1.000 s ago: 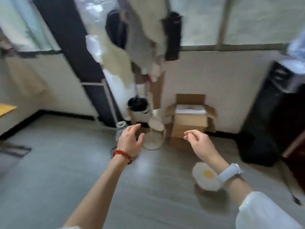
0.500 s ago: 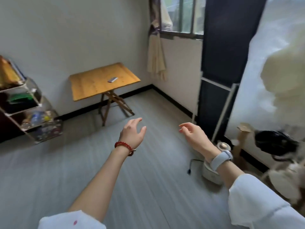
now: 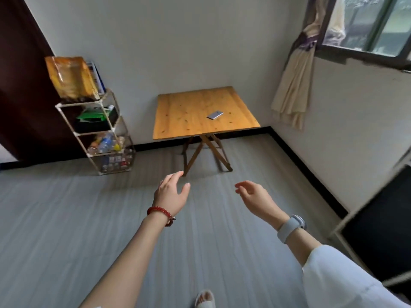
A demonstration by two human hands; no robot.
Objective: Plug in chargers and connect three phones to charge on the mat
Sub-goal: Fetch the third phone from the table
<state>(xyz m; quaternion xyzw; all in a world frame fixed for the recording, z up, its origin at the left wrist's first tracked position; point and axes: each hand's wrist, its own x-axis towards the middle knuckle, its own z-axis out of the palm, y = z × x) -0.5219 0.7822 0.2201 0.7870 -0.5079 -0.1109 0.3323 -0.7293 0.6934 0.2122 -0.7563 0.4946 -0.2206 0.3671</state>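
With our left hand (image 3: 171, 193) and right hand (image 3: 255, 197) both empty, fingers loosely apart, we should walk to the wooden folding table (image 3: 184, 121) and lift the lone phone (image 3: 215, 114) lying flat there by its edges.

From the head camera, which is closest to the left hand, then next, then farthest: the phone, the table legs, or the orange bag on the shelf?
1. Table legs, just ahead of the left hand.
2. Phone, on the table top, farther back.
3. Orange bag, top of the shelf, far left.
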